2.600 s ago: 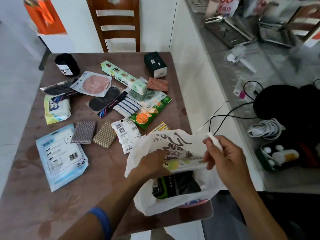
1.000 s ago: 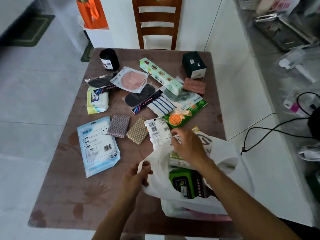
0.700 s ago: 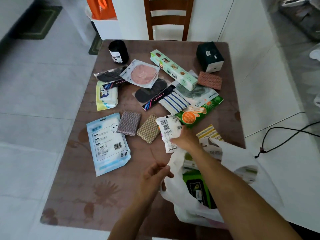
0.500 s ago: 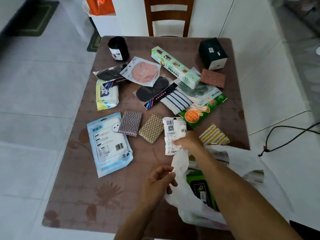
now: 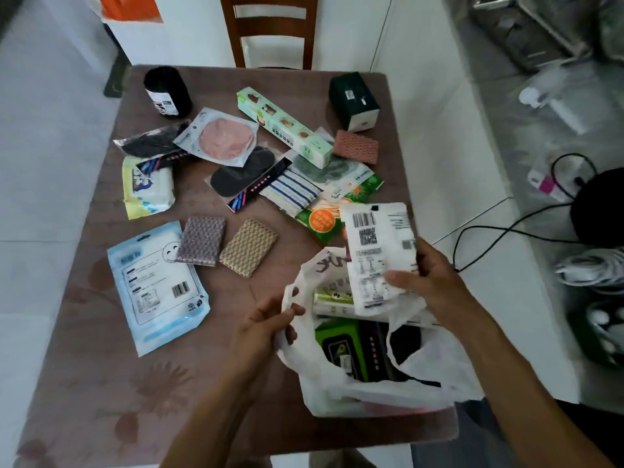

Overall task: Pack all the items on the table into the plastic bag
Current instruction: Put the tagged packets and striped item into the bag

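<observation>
1. Head view, hands: the right hand (image 5: 435, 282) holds a white packet with barcodes (image 5: 378, 255) above the mouth of the white plastic bag (image 5: 337, 383); its fingers (image 5: 398, 276) are clamped on the lower right part of the packet, with the thumb across its front.
2. The left hand (image 5: 263, 329) grips the left rim of the plastic bag, fingers closed on the thin film, and holds the mouth open.
3. The bag stands at the near right corner of the brown desk (image 5: 101, 383), and a part of it hangs over the edge. Inside it a green and black pack (image 5: 341, 346) and a pale green box (image 5: 332, 298) are visible.
4. On the desk, left of the bag, lie a light blue pouch (image 5: 155, 285), a grey-purple sponge pad (image 5: 201, 240) and a beige sponge pad (image 5: 249, 247); the two pads are just beside each other.
5. Farther away lie a yellow-white wipes pack (image 5: 147, 189), a striped cloth (image 5: 292, 192), a green packet with an orange circle (image 5: 324, 221), a long light green box (image 5: 283, 126), a reddish sponge pad (image 5: 356, 146) and a pink round puff in a clear pack (image 5: 224, 138).
6. At the far side stand a black roll (image 5: 167, 91) and a dark green box (image 5: 353, 99). Behind the desk is a wooden chair (image 5: 270, 28).
</observation>
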Demonstrator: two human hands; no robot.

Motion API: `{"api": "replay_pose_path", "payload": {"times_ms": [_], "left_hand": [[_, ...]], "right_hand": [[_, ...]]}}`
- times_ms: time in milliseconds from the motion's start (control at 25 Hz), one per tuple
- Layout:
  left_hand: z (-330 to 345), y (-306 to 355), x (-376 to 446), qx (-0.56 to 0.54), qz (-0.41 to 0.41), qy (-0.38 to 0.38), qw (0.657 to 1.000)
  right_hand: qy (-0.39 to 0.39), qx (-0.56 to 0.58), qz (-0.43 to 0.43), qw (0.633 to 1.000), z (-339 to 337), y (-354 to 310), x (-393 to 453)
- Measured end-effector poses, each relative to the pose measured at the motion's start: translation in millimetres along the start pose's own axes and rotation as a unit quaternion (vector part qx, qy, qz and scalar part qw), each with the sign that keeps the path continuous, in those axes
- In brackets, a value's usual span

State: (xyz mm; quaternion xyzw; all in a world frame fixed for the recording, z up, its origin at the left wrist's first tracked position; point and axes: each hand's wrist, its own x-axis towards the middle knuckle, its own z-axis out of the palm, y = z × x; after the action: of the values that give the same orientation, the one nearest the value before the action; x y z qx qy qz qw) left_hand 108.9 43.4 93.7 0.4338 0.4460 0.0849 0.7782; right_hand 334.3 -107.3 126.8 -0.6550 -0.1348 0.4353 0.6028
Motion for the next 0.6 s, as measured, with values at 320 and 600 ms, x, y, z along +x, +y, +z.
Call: {"api": "replay_pose_path", "payload": {"times_ms": [320, 600], "left_hand": [[24.3, -3.0, -9.4, 0.159, 0.057, 0.084, 0.982], [26.0, -15.5, -22.3, 0.138, 0.035, 0.111, 0.983]], "right_hand": [[-0.246, -0.583, 0.134, 0.763, -38.7, 45.5, -8.0], [0.059, -0.428, 0.060, 0.900, -12.5, 30.9, 100.5]]}}
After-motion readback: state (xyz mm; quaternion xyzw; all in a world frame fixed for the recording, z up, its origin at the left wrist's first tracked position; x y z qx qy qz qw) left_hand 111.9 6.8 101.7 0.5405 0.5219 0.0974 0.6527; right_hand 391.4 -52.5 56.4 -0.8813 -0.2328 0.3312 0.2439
